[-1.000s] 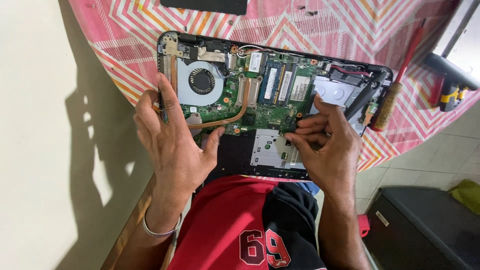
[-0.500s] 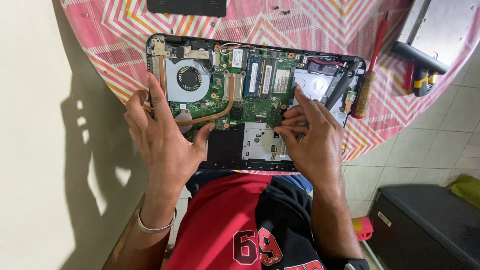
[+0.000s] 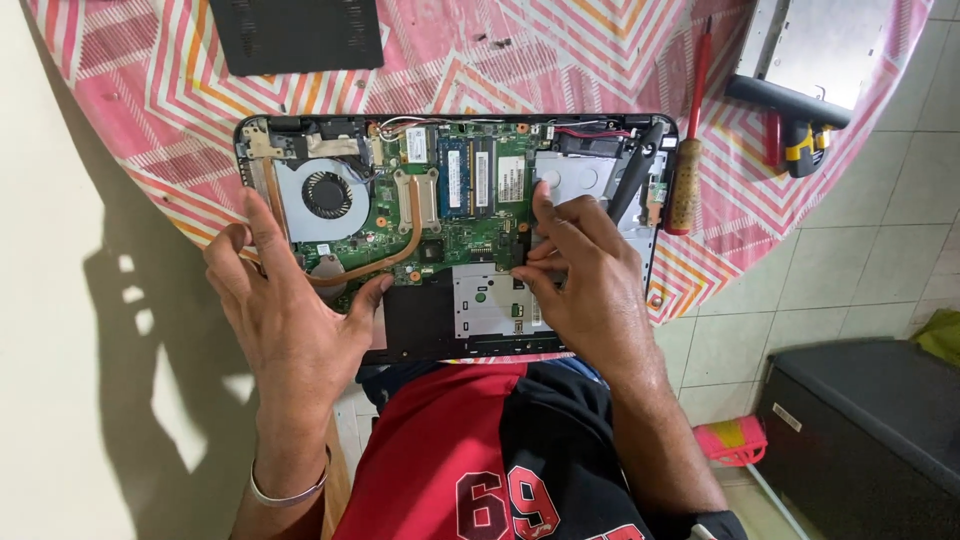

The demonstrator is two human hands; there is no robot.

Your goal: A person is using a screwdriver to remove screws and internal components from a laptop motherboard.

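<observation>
Resting on one opened laptop (image 3: 440,215), both hands press down with fingers spread; neither grips anything. The laptop lies back-cover-off on a pink patterned cloth (image 3: 560,60), directly under and ahead of the hands.

Left hand (image 3: 290,320): open, palm down over the near left corner of the chassis, index finger extended beside the one round fan (image 3: 327,194), thumb reaching toward one copper heat pipe (image 3: 385,262). One metal bangle (image 3: 285,492) sits on its wrist.

Right hand (image 3: 590,285): open, fingertips bent onto the green board (image 3: 470,235) and the edge of one silver drive (image 3: 578,178), thumb on one silver metal plate (image 3: 490,300) at the near edge.

Between the hands: two memory sticks (image 3: 466,180), side by side, just ahead of the fingertips.

Beyond the right hand: one black pry tool (image 3: 632,175) lying across the drive bay; one screwdriver (image 3: 690,140) with a red shaft and wooden grip, just beside the laptop's right edge; further right, one yellow-and-black tool (image 3: 800,148) and one silver panel (image 3: 820,45).

Beyond the left hand, well apart: one black cover panel (image 3: 298,35).

Nearest the person: red and black shirt (image 3: 470,450).
</observation>
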